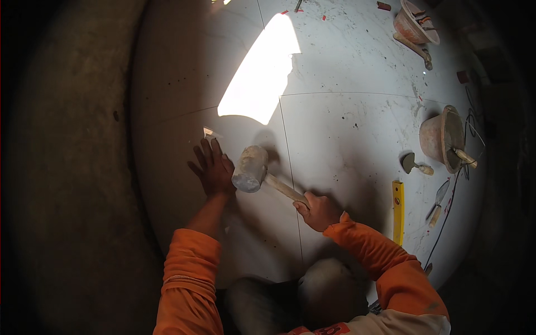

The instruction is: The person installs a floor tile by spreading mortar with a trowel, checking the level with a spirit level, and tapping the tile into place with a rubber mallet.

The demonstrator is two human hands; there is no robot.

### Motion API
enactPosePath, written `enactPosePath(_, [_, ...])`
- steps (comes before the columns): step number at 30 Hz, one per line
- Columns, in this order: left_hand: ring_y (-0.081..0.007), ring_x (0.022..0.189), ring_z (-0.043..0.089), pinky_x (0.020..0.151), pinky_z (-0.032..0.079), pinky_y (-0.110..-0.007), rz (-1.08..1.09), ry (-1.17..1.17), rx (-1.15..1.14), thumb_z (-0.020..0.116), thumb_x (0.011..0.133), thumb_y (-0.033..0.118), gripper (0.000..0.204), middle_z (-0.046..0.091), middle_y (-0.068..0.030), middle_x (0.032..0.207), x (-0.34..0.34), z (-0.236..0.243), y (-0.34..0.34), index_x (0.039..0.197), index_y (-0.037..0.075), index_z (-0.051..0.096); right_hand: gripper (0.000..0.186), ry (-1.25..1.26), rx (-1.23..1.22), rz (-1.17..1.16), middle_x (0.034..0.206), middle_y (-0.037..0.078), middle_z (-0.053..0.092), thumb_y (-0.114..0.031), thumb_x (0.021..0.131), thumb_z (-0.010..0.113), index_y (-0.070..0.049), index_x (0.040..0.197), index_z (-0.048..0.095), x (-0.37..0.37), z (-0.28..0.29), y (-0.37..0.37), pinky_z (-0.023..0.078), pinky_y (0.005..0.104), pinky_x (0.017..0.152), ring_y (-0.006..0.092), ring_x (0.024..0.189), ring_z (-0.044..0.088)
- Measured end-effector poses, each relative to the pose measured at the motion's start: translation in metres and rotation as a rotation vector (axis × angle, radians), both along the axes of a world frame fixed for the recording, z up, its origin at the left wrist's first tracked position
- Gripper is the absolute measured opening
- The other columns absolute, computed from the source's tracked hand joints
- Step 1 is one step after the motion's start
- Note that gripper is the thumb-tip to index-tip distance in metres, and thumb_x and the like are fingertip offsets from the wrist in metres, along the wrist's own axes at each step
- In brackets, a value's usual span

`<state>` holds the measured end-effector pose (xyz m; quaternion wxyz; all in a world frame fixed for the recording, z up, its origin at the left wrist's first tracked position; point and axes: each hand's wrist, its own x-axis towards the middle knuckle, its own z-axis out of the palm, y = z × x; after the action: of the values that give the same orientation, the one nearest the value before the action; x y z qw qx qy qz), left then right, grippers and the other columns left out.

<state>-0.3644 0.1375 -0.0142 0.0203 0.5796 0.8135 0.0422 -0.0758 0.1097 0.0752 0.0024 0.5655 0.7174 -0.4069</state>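
My left hand (214, 170) lies with fingers spread on a large pale floor tile (173, 145), left of a thin joint line. Its fingertips are beside a small light patch that I cannot make out clearly. My right hand (317, 211) grips the wooden handle of a mallet (250, 169) with a worn greyish head. The head is just right of my left hand, over the tile; whether it touches is hard to tell. A bright patch of light lies on the tiles beyond it.
To my right are a bucket (432, 137) with cord, two trowels (409, 162) (439, 201) and a yellow level (398, 212). A second bucket (410, 22) and another tool (413, 47) are farther back. A dark wall or edge runs along the left. My knee (324, 285) is below.
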Motion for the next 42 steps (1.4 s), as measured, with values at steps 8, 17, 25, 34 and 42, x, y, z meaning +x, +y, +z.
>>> enactPosePath(8, [-0.0430,0.149,0.010,0.114,0.004,-0.068,0.035,-0.098,-0.008,0.040,0.096,0.029,0.060,0.017,-0.0180,0.161,0.006,0.009,0.000,0.150,0.005,0.032,0.045,-0.332,0.350,-0.506,0.076,0.021,0.062,-0.044,0.097,0.057,0.000,0.089,0.056,0.077,-0.048,0.065,0.051,0.0461,0.060,0.0397,0.070,0.065])
enactPosePath(17, [-0.0448,0.147,0.016,0.111,0.010,-0.072,-0.002,-0.060,0.042,0.047,0.093,0.032,0.062,0.022,-0.0176,0.160,0.009,0.006,0.002,0.149,0.007,0.034,0.073,-0.282,0.668,0.051,0.159,0.021,0.019,-0.044,0.098,0.044,0.002,0.152,0.023,-0.074,-0.077,0.171,0.011,0.0547,0.120,0.0349,0.149,0.014])
enactPosePath(25, [-0.0456,0.147,0.014,0.111,0.009,-0.072,0.015,-0.080,0.015,0.047,0.093,0.031,0.063,0.020,-0.0182,0.160,0.005,0.009,-0.001,0.149,0.007,0.032,0.081,-0.300,0.612,0.134,0.162,0.018,0.015,-0.058,0.099,0.028,0.001,0.154,0.018,-0.080,-0.083,0.178,0.004,0.0565,0.120,0.0302,0.152,0.007])
enactPosePath(34, [-0.0453,0.147,0.012,0.112,0.008,-0.072,0.015,-0.057,0.010,0.047,0.092,0.031,0.065,0.018,-0.0176,0.161,0.005,0.008,-0.001,0.150,0.007,0.031,0.081,-0.348,0.539,0.263,0.161,0.020,0.017,-0.057,0.099,0.035,0.004,0.151,0.024,-0.114,-0.066,0.196,0.003,0.0573,0.120,0.0328,0.151,0.008])
enactPosePath(42, [-0.0453,0.148,0.010,0.114,0.004,-0.069,0.028,-0.148,-0.087,0.046,0.093,0.037,0.071,0.017,-0.0223,0.160,-0.004,0.020,0.002,0.152,0.004,0.026,0.085,-0.104,0.688,0.480,0.159,0.021,0.022,-0.056,0.094,0.045,0.005,0.151,0.025,-0.143,-0.078,0.172,0.009,0.0536,0.120,0.0335,0.149,0.014])
